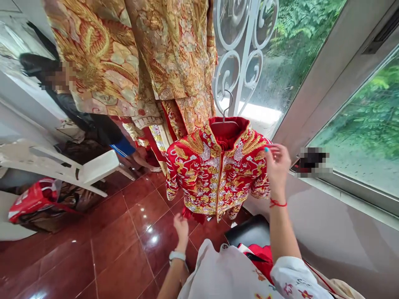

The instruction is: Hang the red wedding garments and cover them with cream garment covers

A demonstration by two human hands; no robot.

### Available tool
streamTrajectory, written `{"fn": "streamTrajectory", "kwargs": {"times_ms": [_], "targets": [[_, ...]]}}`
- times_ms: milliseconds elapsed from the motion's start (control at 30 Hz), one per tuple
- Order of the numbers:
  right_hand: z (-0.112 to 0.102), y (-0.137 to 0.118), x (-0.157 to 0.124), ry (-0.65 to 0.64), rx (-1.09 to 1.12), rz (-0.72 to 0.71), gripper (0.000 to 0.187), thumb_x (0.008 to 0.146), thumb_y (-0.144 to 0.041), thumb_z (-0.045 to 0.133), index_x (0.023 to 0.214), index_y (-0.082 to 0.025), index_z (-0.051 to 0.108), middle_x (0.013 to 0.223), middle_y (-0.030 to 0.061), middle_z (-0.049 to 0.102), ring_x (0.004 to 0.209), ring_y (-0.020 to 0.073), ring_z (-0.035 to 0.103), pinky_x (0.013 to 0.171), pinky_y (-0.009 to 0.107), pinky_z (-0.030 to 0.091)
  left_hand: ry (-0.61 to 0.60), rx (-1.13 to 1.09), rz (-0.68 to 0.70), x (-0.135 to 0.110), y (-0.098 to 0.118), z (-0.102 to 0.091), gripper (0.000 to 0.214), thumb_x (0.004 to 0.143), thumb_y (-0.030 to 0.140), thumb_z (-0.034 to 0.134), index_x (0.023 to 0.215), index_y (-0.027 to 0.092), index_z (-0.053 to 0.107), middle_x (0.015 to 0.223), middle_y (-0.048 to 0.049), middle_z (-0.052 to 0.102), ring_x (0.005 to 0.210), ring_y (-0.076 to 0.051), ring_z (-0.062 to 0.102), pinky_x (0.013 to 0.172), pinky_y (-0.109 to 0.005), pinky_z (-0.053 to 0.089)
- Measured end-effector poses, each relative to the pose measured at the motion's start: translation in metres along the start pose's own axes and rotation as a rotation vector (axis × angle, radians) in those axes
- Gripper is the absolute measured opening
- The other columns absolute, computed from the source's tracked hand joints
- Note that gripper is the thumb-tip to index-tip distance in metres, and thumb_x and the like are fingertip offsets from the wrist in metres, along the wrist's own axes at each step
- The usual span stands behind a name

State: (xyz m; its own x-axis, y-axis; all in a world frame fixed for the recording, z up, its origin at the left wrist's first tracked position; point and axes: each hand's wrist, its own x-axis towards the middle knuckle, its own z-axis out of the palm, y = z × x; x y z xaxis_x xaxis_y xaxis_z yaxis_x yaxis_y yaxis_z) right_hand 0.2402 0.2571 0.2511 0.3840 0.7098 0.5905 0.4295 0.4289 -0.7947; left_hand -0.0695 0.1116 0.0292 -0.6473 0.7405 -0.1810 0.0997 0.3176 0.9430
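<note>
A red jacket (pixel 202 174) with gold and silver embroidery hangs in front of me on a hanger (pixel 224 118) with a metal hook. Its collar stands up and its front edges meet along the middle. My right hand (pixel 278 162), with a red cord at the wrist, is beside the jacket's shoulder on the right, fingers loosely bent and apart; whether a fingertip touches the cloth is unclear. Low on the left, my left hand (pixel 181 227) is just under the hem, close to some red cloth (pixel 196 216). Its fingers are slightly curled and seem to hold nothing.
Gold embroidered garments (pixel 124 62) hang at the upper left. White scrollwork (pixel 240 58) stands against the window. A white chair (pixel 99 168), a red bag (pixel 34 199) and a person in dark clothes (pixel 84 114) are at left. A black seat (pixel 249 232) is below the jacket.
</note>
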Motion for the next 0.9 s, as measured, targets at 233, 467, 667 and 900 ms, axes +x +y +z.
{"fn": "streamTrajectory", "kwargs": {"times_ms": [233, 467, 667, 900], "targets": [[0.003, 0.091, 0.043, -0.098, 0.051, -0.015, 0.053, 0.088, -0.056, 0.058, 0.125, -0.021, 0.068, 0.124, 0.0115, 0.070, 0.117, 0.0291, 0.062, 0.106, 0.049, 0.046, -0.074, -0.308, 0.508, 0.130, 0.174, -0.029, 0.045, 0.089, 0.054, 0.054, 0.116, 0.019, 0.064, 0.118, -0.0103, 0.068, 0.119, -0.025, 0.060, 0.104, -0.040, 0.048], [0.008, 0.087, 0.068, 0.007, 0.022, -0.047, 0.046, 0.087, -0.056, 0.054, 0.097, -0.017, 0.076, 0.094, 0.0092, 0.076, 0.086, 0.0253, 0.067, 0.080, 0.038, 0.053, 0.206, -0.196, 0.814, 0.122, 0.226, -0.031, 0.031, 0.087, 0.046, 0.058, 0.082, 0.015, 0.064, 0.077, -0.0013, 0.060, 0.076, -0.016, 0.055, 0.078, -0.030, 0.048], [0.022, 0.097, 0.108, -0.143, -0.031, -0.095, 0.063, 0.088, -0.076, 0.041, 0.064, -0.020, 0.057, 0.059, -0.0002, 0.051, 0.060, 0.0154, 0.046, 0.061, 0.029, 0.040, 0.578, -0.057, 0.944, 0.075, 0.193, -0.031, 0.020, 0.091, 0.033, 0.056, 0.088, 0.017, 0.067, 0.088, -0.0053, 0.059, 0.088, -0.020, 0.056, 0.083, -0.035, 0.047], [0.031, 0.100, 0.113, -0.291, 0.004, 0.026, 0.070, 0.086, -0.084, 0.037, 0.075, -0.019, 0.062, 0.072, 0.0052, 0.063, 0.072, 0.0202, 0.056, 0.069, 0.034, 0.047, 0.544, 0.010, 0.858, 0.062, 0.180, -0.012, 0.025, 0.095, 0.033, 0.052, 0.109, 0.017, 0.065, 0.105, -0.0103, 0.061, 0.103, -0.025, 0.056, 0.096, -0.041, 0.045]]}}
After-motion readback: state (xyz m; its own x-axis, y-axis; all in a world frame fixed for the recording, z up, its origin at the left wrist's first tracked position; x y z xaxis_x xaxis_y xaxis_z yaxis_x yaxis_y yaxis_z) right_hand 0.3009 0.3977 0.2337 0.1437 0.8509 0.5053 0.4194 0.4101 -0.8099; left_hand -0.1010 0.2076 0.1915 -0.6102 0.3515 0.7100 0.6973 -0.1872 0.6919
